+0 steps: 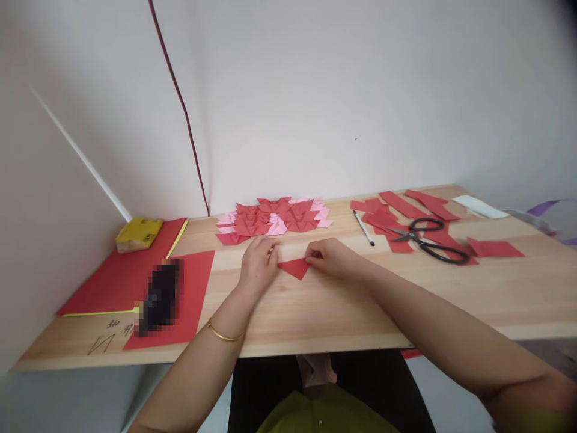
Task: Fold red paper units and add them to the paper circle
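A small red paper triangle (295, 267) lies on the wooden table (315, 307) between my hands. My left hand (258, 263) has its fingers curled down, pinching the triangle's left corner. My right hand (331, 257) is closed at the triangle's right corner, pressing it to the table. Just behind my hands lies a flat cluster of folded red and pink paper pieces (274, 218).
Black scissors (430, 237) lie on red paper strips (406, 210) at the right, with a pen (363, 228) beside them. Red paper sheets (121, 276), a yellow pack (138, 233) and a blurred dark object (158, 296) lie at the left. The wall is close behind.
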`<state>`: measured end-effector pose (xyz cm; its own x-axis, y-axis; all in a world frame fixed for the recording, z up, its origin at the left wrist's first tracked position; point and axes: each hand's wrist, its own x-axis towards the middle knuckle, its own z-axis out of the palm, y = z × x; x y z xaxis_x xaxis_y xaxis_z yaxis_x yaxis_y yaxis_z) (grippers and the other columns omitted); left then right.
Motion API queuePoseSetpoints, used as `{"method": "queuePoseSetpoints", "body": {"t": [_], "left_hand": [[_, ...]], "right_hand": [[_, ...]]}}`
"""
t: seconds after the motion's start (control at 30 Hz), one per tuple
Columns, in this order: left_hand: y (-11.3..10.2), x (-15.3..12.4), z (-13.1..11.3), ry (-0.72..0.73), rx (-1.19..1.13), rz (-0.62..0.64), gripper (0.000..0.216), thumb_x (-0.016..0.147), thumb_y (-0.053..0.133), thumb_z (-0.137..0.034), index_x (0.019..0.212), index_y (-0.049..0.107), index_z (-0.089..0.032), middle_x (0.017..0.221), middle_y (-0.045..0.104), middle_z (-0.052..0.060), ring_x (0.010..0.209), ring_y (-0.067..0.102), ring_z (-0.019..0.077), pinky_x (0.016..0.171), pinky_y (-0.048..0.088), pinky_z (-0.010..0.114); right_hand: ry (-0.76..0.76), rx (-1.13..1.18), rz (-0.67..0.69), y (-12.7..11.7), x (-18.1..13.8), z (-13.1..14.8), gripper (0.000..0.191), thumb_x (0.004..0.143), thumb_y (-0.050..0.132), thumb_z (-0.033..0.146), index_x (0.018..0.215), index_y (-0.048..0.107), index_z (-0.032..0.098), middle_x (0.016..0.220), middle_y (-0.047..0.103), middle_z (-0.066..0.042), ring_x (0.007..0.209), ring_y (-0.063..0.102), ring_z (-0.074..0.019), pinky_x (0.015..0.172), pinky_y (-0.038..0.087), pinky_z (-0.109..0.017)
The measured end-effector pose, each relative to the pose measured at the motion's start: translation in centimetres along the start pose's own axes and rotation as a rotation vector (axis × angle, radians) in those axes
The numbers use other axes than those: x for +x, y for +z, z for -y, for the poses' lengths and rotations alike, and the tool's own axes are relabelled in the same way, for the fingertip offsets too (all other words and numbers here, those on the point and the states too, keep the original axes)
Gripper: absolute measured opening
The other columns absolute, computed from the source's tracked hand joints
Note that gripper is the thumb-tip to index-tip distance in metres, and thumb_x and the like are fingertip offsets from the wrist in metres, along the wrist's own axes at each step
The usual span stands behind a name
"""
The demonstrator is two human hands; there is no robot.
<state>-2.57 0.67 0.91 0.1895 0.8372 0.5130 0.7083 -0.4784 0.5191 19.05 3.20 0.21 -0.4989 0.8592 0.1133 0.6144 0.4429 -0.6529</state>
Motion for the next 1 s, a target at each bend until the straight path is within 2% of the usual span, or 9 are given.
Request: {"method": "queuePoseSetpoints", "body": {"t": [0.07,0.13,0.23,0.33,0.47,0.67,0.87,0.93,1.0], "left_hand": [[0.2,-0.2,-0.5,0.133,0.003,0.118,0.021,0.084,0.046,-0.015,0.094,0.064,-0.017,0.091,0.062,0.008,0.088,0.055,0.0174,0.080,0.045,0.031],[0.5,-0.4,-1.1,0.249,0.012,0.322,0.021,0.085,0.046,-0.015,0.095,0.065,-0.017,0.093,0.063,0.007,0.090,0.055,0.0178,0.082,0.046,0.032],[0.8,-0.8,-1.7,0.333,0.067,0.507,0.025,0.086,0.047,-0.020,0.106,0.063,-0.019,0.107,0.061,0.008,0.100,0.053,0.0201,0.090,0.044,0.036],[0.7,-1.1,-2.2,0.342,0.134,0.547,0.034,0.087,0.049,-0.027,0.119,0.057,-0.020,0.123,0.054,0.010,0.113,0.046,0.0234,0.097,0.039,0.040],[0.2,-1.2,-2.6,0.321,0.190,0.595,0.042,0.086,0.050,-0.040,0.123,0.054,-0.021,0.130,0.049,0.011,0.117,0.042,0.0260,0.099,0.037,0.043],[0.2,-1.3,-2.7,0.262,0.241,0.620,0.049,0.082,0.051,-0.052,0.122,0.055,-0.025,0.139,0.041,0.009,0.122,0.037,0.0284,0.102,0.030,0.047],[0.4,-1.5,-2.2,0.220,0.258,0.608,0.053,0.082,0.048,-0.058,0.125,0.055,-0.028,0.139,0.042,0.008,0.124,0.035,0.0288,0.104,0.025,0.047],[0.4,-1.5,-2.2,0.218,0.255,0.608,0.054,0.081,0.048,-0.059,0.125,0.055,-0.028,0.140,0.042,0.007,0.124,0.035,0.0287,0.104,0.025,0.047],[0.3,-1.5,-2.3,0.224,0.252,0.611,0.053,0.081,0.048,-0.059,0.124,0.055,-0.029,0.140,0.042,0.007,0.124,0.035,0.0285,0.104,0.026,0.047]], "right_hand": [[0.002,-0.052,-0.010,0.3,0.0,0.1,0.010,0.075,0.054,0.020,0.076,0.064,0.019,0.070,0.065,-0.002,0.062,0.054,-0.0133,0.054,0.034,-0.023],[0.018,-0.083,-0.018,0.5,-0.1,0.4,0.009,0.076,0.054,0.020,0.079,0.062,0.019,0.072,0.065,-0.002,0.064,0.054,-0.0133,0.055,0.034,-0.022],[0.066,-0.161,-0.032,0.2,0.0,0.4,0.008,0.077,0.055,0.023,0.081,0.060,0.019,0.074,0.065,-0.002,0.065,0.054,-0.0136,0.055,0.032,-0.022],[0.101,-0.270,-0.099,-0.5,0.1,-0.1,0.009,0.076,0.054,0.021,0.084,0.058,0.019,0.077,0.066,-0.002,0.066,0.055,-0.0142,0.056,0.031,-0.023],[0.124,-0.316,-0.196,-1.1,0.2,-0.6,0.008,0.077,0.053,0.019,0.083,0.058,0.019,0.081,0.066,-0.004,0.070,0.056,-0.0145,0.060,0.033,-0.024],[0.092,-0.216,-0.051,-0.1,0.0,0.8,0.007,0.074,0.058,0.025,0.070,0.058,0.019,0.071,0.065,0.000,0.063,0.054,-0.0124,0.060,0.031,-0.023],[0.279,-0.294,-0.151,-1.3,0.3,-0.1,0.004,0.070,0.055,0.018,0.066,0.056,0.019,0.068,0.065,0.001,0.062,0.053,-0.0123,0.061,0.029,-0.024],[0.280,-0.253,-0.176,-1.3,0.3,-0.2,0.004,0.070,0.054,0.019,0.067,0.056,0.019,0.069,0.065,0.000,0.063,0.054,-0.0125,0.061,0.029,-0.024],[0.206,-0.184,-0.146,-0.9,0.2,0.1,0.006,0.071,0.055,0.023,0.068,0.057,0.019,0.070,0.065,0.001,0.064,0.054,-0.0122,0.061,0.029,-0.024]]}}
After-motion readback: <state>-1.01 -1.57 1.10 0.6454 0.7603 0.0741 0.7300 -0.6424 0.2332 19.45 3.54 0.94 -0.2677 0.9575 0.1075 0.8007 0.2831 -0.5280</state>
